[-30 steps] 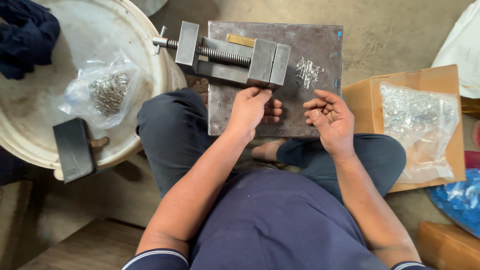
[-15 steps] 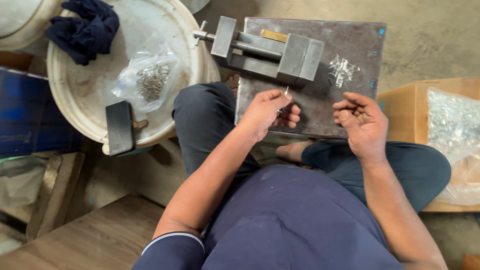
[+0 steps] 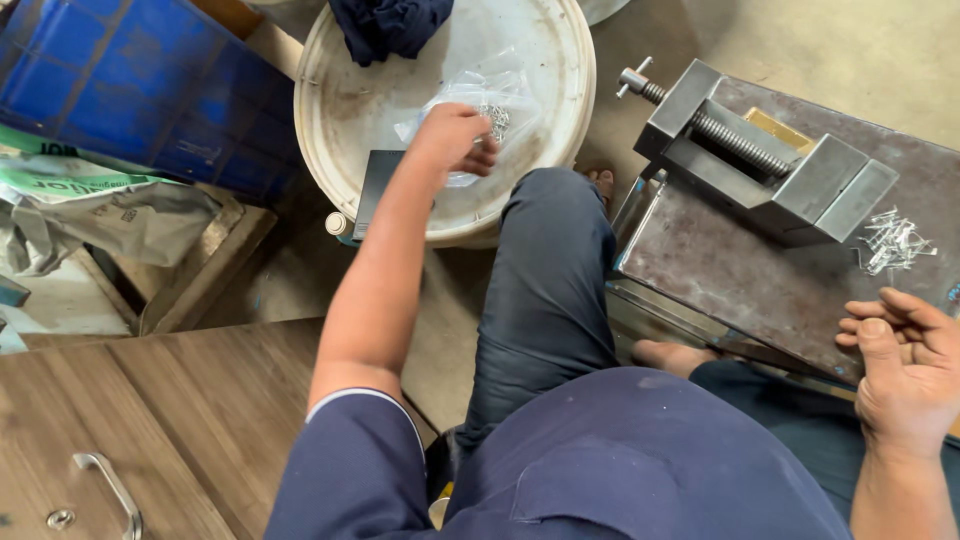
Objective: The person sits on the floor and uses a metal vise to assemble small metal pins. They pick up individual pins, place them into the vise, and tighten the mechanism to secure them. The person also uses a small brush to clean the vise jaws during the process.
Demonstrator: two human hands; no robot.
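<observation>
My left hand (image 3: 455, 138) reaches over a white round lid (image 3: 340, 110) and rests at a clear plastic bag (image 3: 475, 100) of small metal parts, its fingers curled at the bag's edge. My right hand (image 3: 905, 355) lies with loosely bent fingers on the near edge of a dark steel plate (image 3: 740, 275). On that plate stands a grey machine vise (image 3: 770, 170) with a screw handle. A small heap of shiny metal pins (image 3: 893, 240) lies just beyond my right hand.
A dark blue cloth (image 3: 390, 22) lies on the far side of the lid, and a dark flat block (image 3: 372, 190) on its near edge. A blue crate (image 3: 130, 85) and a crumpled sack (image 3: 90, 205) sit to the left, a wooden cabinet with handle (image 3: 110, 490) below.
My left hand left the steel plate and swung left to the plastic bag on the lid. The view turned left with it. My right hand stayed at the plate's edge.
</observation>
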